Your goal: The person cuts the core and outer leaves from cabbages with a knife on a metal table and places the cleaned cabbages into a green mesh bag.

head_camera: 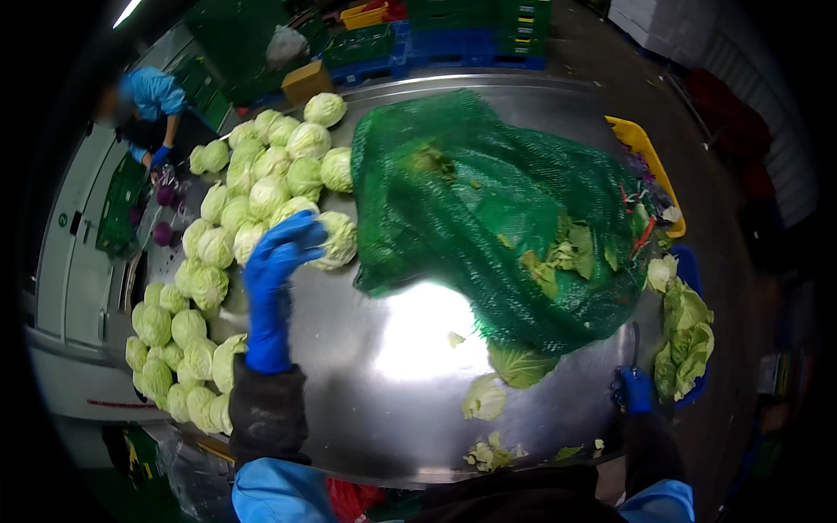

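Observation:
My left hand (284,252), in a blue glove, is raised at the right edge of a pile of trimmed cabbages (268,196). Its fingers are bent and spread beside one cabbage (339,240); whether they touch it I cannot tell. On the right, my right hand (633,390), also gloved in blue, is closed on the handle of a knife whose thin dark blade (635,343) points away from me. Between the hands a green mesh sack (458,209) lies spread on the steel table (366,405), with leaf scraps on it. A green cabbage leaf (523,365) shows at its lower edge.
Loose leaf scraps (485,397) lie near the table's front edge. Off the right side stand a yellow crate (654,170) and a blue bin (690,261) with cabbage leaves. At the far left a co-worker (153,98) handles red cabbages (163,195).

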`<action>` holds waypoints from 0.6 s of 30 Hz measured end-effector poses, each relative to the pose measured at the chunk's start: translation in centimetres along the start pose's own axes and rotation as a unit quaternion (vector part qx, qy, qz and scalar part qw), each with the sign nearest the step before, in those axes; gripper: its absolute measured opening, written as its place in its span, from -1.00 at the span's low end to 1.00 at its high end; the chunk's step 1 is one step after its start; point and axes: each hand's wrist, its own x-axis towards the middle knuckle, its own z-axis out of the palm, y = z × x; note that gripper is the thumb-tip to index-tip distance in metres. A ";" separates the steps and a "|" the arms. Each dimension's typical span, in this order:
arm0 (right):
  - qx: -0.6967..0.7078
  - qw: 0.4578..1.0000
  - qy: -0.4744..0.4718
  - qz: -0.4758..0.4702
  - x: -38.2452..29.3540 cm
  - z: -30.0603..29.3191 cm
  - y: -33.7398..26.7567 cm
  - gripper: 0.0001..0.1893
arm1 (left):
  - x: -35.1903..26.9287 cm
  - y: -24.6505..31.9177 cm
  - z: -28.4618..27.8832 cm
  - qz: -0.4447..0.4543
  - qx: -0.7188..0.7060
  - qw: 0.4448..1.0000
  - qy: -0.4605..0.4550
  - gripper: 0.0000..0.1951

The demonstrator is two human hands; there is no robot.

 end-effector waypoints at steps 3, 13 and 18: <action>0.077 0.997 0.010 0.026 -0.9 0.7 -0.1 -0.80 | 4.1 -0.8 10.7 0.032 0.045 0.986 -0.159 -0.65; 0.084 0.996 0.012 0.006 -2.5 1.8 -1.3 -0.75 | 5.8 -10.5 20.2 0.033 0.684 0.597 -0.418 -0.39; 0.079 0.997 0.012 -0.012 -2.3 1.9 -0.9 -0.75 | 2.1 -5.5 12.9 -0.023 0.747 0.610 -0.264 -0.64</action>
